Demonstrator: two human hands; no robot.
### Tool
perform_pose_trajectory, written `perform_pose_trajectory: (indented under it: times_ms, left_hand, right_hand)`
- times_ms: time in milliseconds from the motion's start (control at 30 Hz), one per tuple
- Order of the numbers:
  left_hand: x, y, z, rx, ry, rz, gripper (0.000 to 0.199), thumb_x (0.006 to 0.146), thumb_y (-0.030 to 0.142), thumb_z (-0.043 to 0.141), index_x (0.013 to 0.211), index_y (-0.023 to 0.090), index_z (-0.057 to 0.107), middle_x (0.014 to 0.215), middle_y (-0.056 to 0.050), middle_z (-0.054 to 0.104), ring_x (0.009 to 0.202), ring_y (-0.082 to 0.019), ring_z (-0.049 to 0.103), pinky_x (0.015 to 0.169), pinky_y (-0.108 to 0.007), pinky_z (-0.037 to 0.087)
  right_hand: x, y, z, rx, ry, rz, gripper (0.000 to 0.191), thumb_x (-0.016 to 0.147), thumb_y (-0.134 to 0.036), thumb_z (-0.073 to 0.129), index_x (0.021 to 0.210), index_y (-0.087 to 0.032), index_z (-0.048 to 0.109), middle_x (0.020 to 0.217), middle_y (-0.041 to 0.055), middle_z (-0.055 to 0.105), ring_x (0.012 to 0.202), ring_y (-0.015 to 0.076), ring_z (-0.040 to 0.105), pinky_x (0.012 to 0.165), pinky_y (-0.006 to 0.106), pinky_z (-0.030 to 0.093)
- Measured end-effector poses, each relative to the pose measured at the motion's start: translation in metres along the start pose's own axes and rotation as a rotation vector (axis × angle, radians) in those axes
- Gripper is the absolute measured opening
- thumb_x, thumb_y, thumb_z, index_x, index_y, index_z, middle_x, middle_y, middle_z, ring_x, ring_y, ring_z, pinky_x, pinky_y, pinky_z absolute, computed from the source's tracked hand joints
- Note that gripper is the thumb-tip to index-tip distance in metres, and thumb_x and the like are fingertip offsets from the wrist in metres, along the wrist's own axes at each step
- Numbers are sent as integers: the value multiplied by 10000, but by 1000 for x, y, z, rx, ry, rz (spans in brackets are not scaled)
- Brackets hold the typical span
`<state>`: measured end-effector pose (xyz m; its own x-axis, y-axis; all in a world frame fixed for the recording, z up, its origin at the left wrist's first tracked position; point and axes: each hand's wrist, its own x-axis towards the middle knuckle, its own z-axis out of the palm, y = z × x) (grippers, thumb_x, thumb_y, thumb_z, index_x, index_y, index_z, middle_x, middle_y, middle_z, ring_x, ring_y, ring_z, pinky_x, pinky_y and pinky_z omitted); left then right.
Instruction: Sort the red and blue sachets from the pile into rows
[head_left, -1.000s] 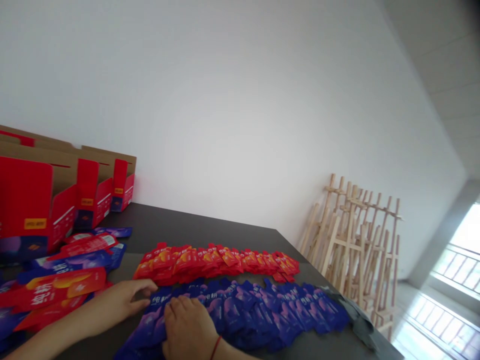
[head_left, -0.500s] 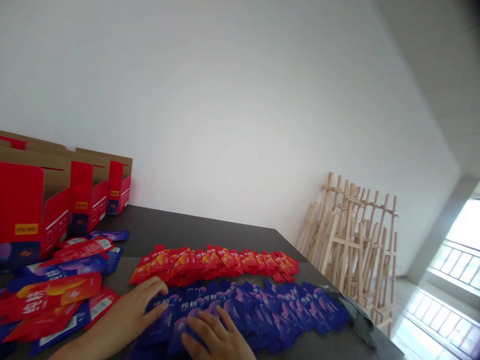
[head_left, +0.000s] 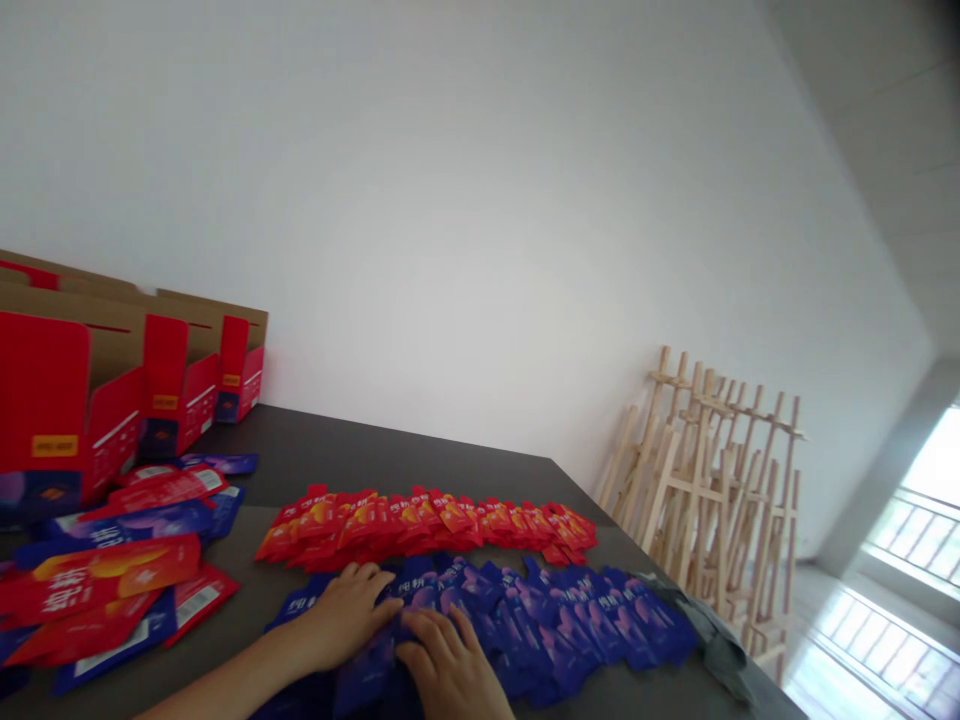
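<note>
Blue-purple sachets [head_left: 555, 625] lie overlapped in a long row along the front of the dark table. On its left part rests my left hand [head_left: 349, 615], palm down, with thumb and fingers apart and fingertips touching the sachets. Close to its right, my right hand [head_left: 450, 665] lies on the same row, fingers slightly bent and spread. No sachet is seen lifted in either hand, though the surface under the palms is hidden. Behind runs a matching row of red-orange sachets [head_left: 420, 522], apart from both hands.
At left, a loose pile of larger red pouches [head_left: 112, 580] and blue pouches lies before several open red cardboard boxes [head_left: 45, 390]. Grey cloth [head_left: 712, 635] hangs at the table's [head_left: 315, 440] right edge. Wooden easels [head_left: 705, 490] lean against the wall beyond.
My left hand has moved right across the blue sachets, nearer my right hand. The right hand has shifted slightly right. Both rows look much the same.
</note>
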<state>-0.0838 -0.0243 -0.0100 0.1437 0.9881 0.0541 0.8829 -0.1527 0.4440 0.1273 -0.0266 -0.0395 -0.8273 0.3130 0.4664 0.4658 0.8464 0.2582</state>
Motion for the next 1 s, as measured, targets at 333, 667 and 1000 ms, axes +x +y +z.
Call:
perform_pose_trajectory:
  times_ms: [333,667,1000]
  left_hand:
    - [-3,11,-4,-7,-9,-30,530,870,465,428,1268,168,614,1309,-156,619,1249,-326,526,1032,-477,398]
    - [-6,14,-7,-13,-3,-25,552,873,481,410,1267,161,624,1308,-148,639,1247,-323,529,1035,-469,395]
    - [-7,14,-8,-19,12,-4,532,867,457,416,1291,199,606,1341,-118,624,1247,-313,523,1037,-466,387]
  right_hand:
    - [43,52,-56,236,-266,546,244,962,-371,510,1041,-184,646,1067,82,681,1036,213,617,907,331,436]
    - [39,112,-20,190,-478,832,332,750,-238,734,1071,-160,698,1065,96,721,1023,266,650,838,317,475]
    - [10,99,-54,291,-250,830,548,797,-49,465,1337,-116,533,949,87,691,927,199,655,854,276,472]
